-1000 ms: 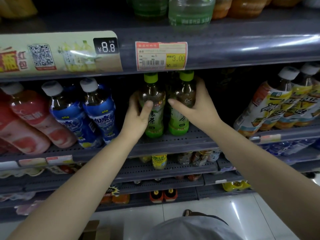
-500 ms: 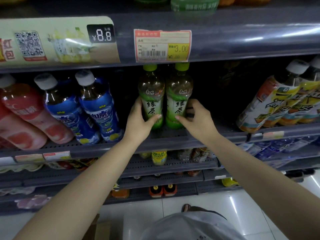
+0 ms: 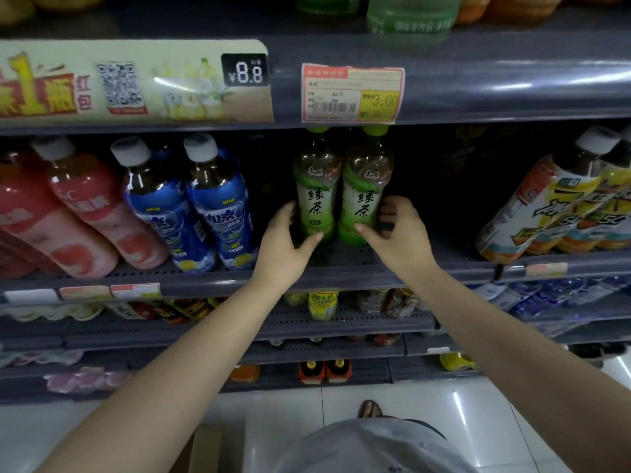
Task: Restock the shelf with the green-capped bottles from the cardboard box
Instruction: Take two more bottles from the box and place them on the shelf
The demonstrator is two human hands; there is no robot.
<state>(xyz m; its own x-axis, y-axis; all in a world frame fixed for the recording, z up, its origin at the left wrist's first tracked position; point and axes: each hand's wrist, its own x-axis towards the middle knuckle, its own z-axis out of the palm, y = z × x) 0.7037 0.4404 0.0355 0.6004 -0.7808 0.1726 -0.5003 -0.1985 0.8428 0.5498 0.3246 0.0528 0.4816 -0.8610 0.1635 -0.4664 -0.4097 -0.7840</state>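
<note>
Two green-capped green tea bottles stand upright side by side on the middle shelf (image 3: 345,272), labels facing me. My left hand (image 3: 288,242) wraps the base of the left bottle (image 3: 316,189), thumb across its front. My right hand (image 3: 401,233) cups the base of the right bottle (image 3: 367,189), thumb on its lower front and fingers curled round its right side. Both caps sit just under the 3.00 price tag (image 3: 351,93). A corner of the cardboard box (image 3: 208,448) shows on the floor at the bottom.
Blue-labelled bottles (image 3: 218,206) lean to the left of the pair, with pink bottles (image 3: 85,213) beyond them. Yellow-labelled bottles (image 3: 553,206) lean at the right, across a dark gap in the shelf. Lower shelves hold more drinks. The white tiled floor (image 3: 426,397) lies below.
Both hands slid down from the bottles' middles to their bases. The two bottles now stand straight and close together, with their labels turned to the front.
</note>
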